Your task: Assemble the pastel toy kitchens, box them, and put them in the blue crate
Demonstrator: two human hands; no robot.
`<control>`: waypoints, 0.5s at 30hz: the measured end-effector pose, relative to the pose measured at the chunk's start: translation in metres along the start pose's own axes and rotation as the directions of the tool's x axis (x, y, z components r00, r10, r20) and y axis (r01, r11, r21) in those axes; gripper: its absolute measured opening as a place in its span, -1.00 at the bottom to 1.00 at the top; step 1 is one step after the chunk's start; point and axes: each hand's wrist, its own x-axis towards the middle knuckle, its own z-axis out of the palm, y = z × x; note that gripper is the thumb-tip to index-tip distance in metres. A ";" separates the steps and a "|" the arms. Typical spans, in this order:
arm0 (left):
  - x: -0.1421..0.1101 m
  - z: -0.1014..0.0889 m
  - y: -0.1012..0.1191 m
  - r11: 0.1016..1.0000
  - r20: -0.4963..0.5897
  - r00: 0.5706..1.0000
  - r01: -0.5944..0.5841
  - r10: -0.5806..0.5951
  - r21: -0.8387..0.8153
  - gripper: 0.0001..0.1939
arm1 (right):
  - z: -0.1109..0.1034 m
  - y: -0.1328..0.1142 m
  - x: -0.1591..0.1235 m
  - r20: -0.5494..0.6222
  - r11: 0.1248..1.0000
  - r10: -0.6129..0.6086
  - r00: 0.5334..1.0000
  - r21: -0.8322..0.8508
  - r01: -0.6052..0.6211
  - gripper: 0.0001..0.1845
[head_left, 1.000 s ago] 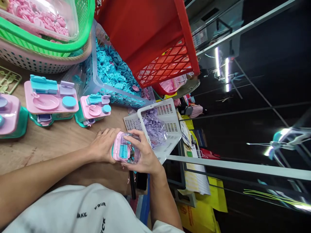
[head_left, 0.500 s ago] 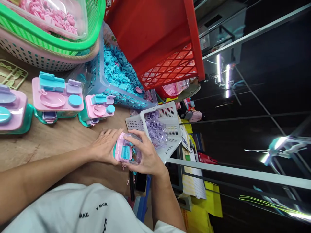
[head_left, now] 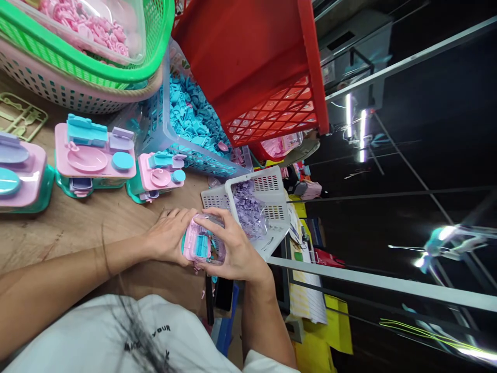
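Observation:
Between my hands is a small pink and teal toy kitchen (head_left: 190,243) with a clear plastic cover (head_left: 217,248) over its top side. My left hand (head_left: 171,235) wraps around the teal base side. My right hand (head_left: 236,248) grips the clear cover, thumb and fingers on opposite sides of it. Blue and purple parts show through the plastic. To the left on the table stand similar toy kitchens without covers: a small one (head_left: 160,176), a larger one (head_left: 91,160) and another (head_left: 23,176) cut by the frame edge.
A blue crate of blue parts (head_left: 171,132) stands behind, beside a tilted red basket (head_left: 252,62). Purple pieces fill a white basket (head_left: 275,210) near my right hand. Stacked green baskets (head_left: 151,67) and a light green sprue (head_left: 27,116) are at the left. A black phone-like object (head_left: 224,294) lies nearby.
The view has shifted slightly, and strands of hair now hang across the lower part. Both hands keep their hold on the toy kitchen and its cover, with little visible movement.

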 end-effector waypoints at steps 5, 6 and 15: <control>-0.001 0.003 -0.001 1.000 0.004 1.000 0.014 -0.014 0.004 0.23 | -0.007 -0.003 0.007 0.065 1.000 -0.008 0.998 -0.018 0.009 0.01; 0.000 0.003 -0.001 1.000 0.002 1.000 0.017 -0.017 0.002 0.23 | -0.008 -0.003 0.008 0.077 1.000 -0.007 0.997 -0.019 0.008 0.01; 0.000 0.003 -0.002 1.000 -0.030 0.999 -0.016 0.016 0.005 0.18 | -0.005 0.003 0.004 0.060 0.996 0.036 0.998 0.076 -0.040 0.00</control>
